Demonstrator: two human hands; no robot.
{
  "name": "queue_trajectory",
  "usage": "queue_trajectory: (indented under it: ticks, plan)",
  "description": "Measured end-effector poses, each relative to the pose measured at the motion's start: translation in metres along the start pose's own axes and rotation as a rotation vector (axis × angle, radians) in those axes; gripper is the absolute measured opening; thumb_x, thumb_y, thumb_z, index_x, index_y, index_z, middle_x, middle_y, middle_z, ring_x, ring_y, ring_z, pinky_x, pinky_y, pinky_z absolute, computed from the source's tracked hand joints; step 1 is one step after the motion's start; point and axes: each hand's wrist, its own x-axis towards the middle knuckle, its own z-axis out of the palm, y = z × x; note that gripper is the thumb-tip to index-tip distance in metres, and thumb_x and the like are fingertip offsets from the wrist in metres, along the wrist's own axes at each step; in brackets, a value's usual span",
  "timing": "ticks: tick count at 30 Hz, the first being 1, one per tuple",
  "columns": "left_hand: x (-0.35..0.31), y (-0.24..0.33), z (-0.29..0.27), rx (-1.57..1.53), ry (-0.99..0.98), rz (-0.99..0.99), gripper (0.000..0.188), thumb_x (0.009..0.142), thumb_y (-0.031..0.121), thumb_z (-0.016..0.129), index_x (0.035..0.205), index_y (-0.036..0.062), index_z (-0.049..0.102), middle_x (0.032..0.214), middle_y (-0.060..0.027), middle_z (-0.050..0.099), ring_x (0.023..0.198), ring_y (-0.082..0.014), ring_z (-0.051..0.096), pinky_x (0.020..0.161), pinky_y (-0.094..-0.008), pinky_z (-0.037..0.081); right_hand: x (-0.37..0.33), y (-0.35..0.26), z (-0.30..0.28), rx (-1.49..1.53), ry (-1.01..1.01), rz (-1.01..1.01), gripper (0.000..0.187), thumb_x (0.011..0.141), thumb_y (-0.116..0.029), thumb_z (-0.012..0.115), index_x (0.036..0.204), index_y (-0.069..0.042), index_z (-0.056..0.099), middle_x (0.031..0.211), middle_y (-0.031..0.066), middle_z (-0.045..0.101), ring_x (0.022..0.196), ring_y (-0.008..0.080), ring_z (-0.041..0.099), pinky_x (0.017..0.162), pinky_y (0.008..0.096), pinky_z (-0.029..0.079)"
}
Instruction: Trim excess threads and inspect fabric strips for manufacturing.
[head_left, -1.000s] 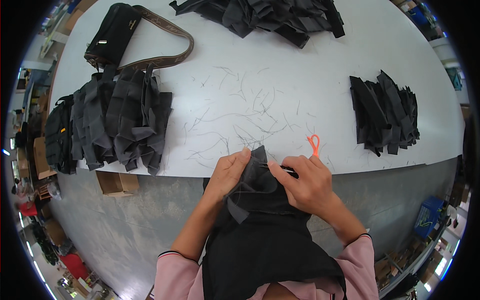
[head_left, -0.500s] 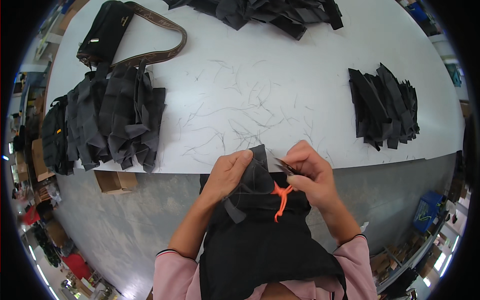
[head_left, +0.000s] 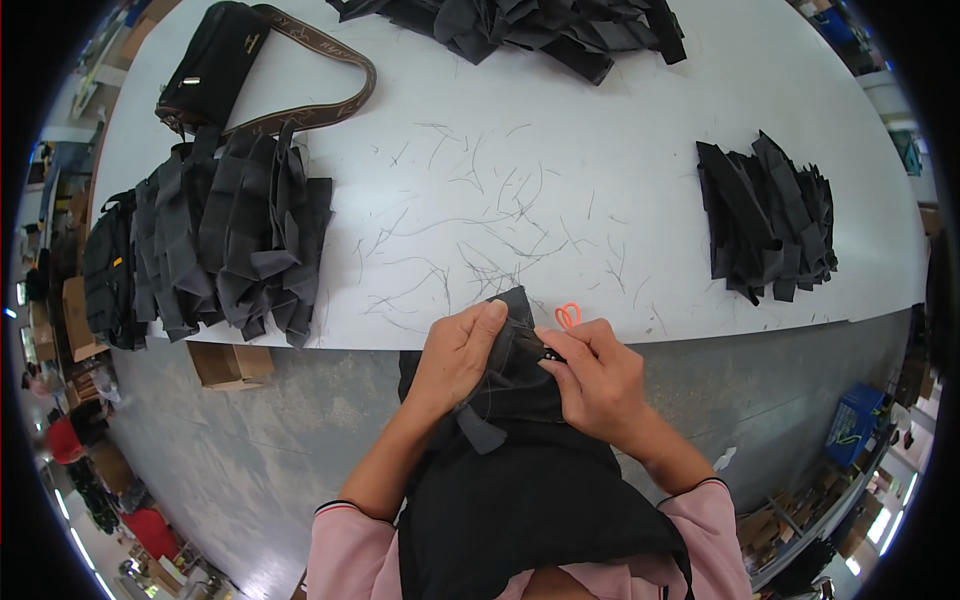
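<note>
My left hand (head_left: 458, 358) is closed on a dark grey fabric piece (head_left: 512, 365), its thumb pressed on top near the table's front edge. Loose threads trail from the cloth, and a strip of it hangs down over my black apron. In my right hand (head_left: 603, 382) are small thread snips (head_left: 550, 354), mostly hidden by the fingers. Their tip meets the right side of the fabric; I cannot tell whether the blades are closed. An orange cord loop (head_left: 568, 316) sticks out above that hand.
Cut threads (head_left: 500, 262) litter the white table (head_left: 620, 140). Stacks of dark fabric pieces lie at the left (head_left: 245, 230), the right (head_left: 770, 220) and the far edge (head_left: 530, 28). A black bag (head_left: 212, 65) with a patterned strap sits far left. A cardboard box (head_left: 230, 366) stands below.
My right hand has moved left and slightly down, bringing the snips against the fabric. The orange cord, which hung below the hand, now loops above it. My left hand has barely moved.
</note>
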Motion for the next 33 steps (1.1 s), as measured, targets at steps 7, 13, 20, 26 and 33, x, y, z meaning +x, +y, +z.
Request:
queue_trajectory:
  ticks: [7,13,20,26,33]
  plan:
    - [-0.002,0.005,0.002,-0.043,-0.029,-0.036,0.043,0.098,0.035,0.044,0.076,-0.0013,0.048,0.062,0.0022,0.040,0.063,-0.0069,0.035,0.055,-0.0250,0.035,-0.005,-0.002,0.003,0.022,0.011,0.056,0.038,0.065,0.002,0.071,0.102,-0.003,0.063,0.081,0.0073,0.053,0.058,0.0199,0.056,0.050,0.0282,0.044]
    - [-0.002,0.001,0.002,-0.016,0.001,-0.012,0.043,0.098,0.035,0.044,0.075,-0.0015,0.048,0.060,0.0002,0.041,0.062,-0.0075,0.035,0.055,-0.0258,0.035,-0.008,-0.001,0.006,0.105,0.101,0.115,0.035,0.067,0.002,0.070,0.101,-0.003,0.064,0.081,0.0072,0.054,0.059,0.0199,0.056,0.052,0.0285,0.045]
    - [-0.003,0.002,0.005,0.168,0.106,0.069,0.044,0.097,0.034,0.045,0.072,-0.0020,0.046,0.057,-0.0129,0.036,0.054,-0.0153,0.033,0.051,-0.0320,0.035,-0.007,-0.012,0.006,-0.044,0.019,0.039,0.033,0.069,0.003,0.070,0.100,-0.004,0.064,0.081,0.0071,0.055,0.058,0.0192,0.056,0.050,0.0279,0.045]
    - [-0.006,0.007,0.006,0.335,0.180,0.139,0.044,0.096,0.034,0.045,0.072,-0.0022,0.047,0.056,-0.0160,0.041,0.051,-0.0244,0.033,0.050,-0.0353,0.035,-0.009,-0.012,0.007,-0.108,0.018,0.027,0.033,0.068,0.002,0.071,0.101,-0.003,0.064,0.081,0.0069,0.055,0.058,0.0193,0.056,0.049,0.0279,0.045]
    - [-0.003,-0.004,0.000,0.204,0.101,0.063,0.045,0.096,0.035,0.046,0.072,-0.0019,0.048,0.058,-0.0135,0.039,0.054,-0.0152,0.037,0.052,-0.0319,0.035,-0.006,-0.010,0.005,0.046,0.040,0.087,0.033,0.069,0.003,0.070,0.101,-0.003,0.063,0.078,0.0077,0.052,0.059,0.0200,0.056,0.051,0.0283,0.044]
